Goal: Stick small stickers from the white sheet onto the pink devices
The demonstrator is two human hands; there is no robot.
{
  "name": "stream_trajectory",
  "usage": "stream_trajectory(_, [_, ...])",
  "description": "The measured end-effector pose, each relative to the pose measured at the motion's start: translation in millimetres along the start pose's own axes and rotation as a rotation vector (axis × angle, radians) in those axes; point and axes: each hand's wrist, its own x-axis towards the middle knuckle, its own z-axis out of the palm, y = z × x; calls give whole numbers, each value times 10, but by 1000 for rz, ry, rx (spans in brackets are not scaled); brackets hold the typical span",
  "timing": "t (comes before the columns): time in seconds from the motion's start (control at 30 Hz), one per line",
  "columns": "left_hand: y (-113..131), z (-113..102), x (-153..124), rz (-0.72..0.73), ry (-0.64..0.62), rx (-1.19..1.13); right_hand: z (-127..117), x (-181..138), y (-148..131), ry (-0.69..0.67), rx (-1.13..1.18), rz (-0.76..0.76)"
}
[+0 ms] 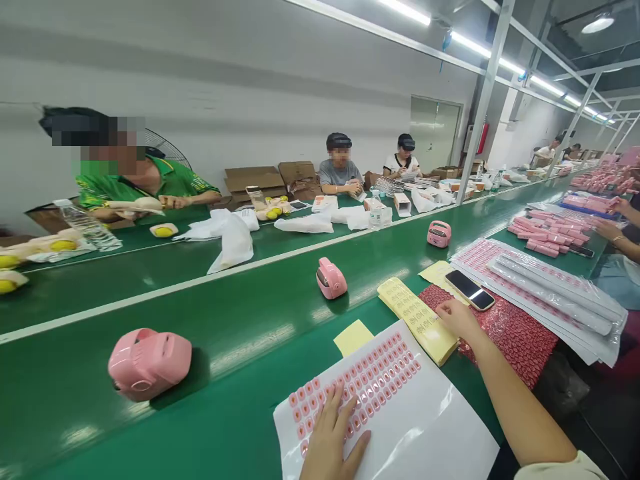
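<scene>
My left hand (pixel 330 437) lies flat with fingers apart on a white sheet (pixel 430 413) with rows of small pink stickers (pixel 383 380). At the right edge of a folded stack of yellow label sheets (pixel 410 310), my right hand (pixel 456 320) has its fingertips pinched together. Whatever is between those fingertips is too small to make out. Under and beside that hand is red patterned wrapping (pixel 520 340). A small yellow paper (pixel 354 339) touches the sticker sheet's far edge.
Pink handheld devices stand on the green belt (pixel 250 293): one at left (pixel 150 363), one mid-belt (pixel 331 279), one farther off (pixel 439 234). A phone (pixel 470 289) and plastic-wrapped sheets (pixel 540 287) lie at right, near piled pink parts (pixel 547 230). Co-workers sit opposite; another person's arms (pixel 620 230) reach in at right.
</scene>
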Motion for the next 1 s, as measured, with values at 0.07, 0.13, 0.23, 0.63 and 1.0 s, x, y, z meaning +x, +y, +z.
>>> stream_trajectory(0.07, [-5, -10, -1, -2, -1, 0, 38, -25, 54, 9, -10, 46])
stream_trajectory(0.13, [-15, -25, -3, 1, -4, -2, 95, -31, 50, 20, -7, 72])
stream_trajectory(0.23, [-23, -44, -8, 8, -6, -13, 156, -24, 20, 42, 6, 90])
stream_trajectory(0.63, [-10, -29, 3, 7, -6, -31, 153, 7, 4, 52, 100, 93])
stream_trajectory(1.0, [-29, -120, 24, -74, -32, -294, 138, -10, -19, -6, 296, 125])
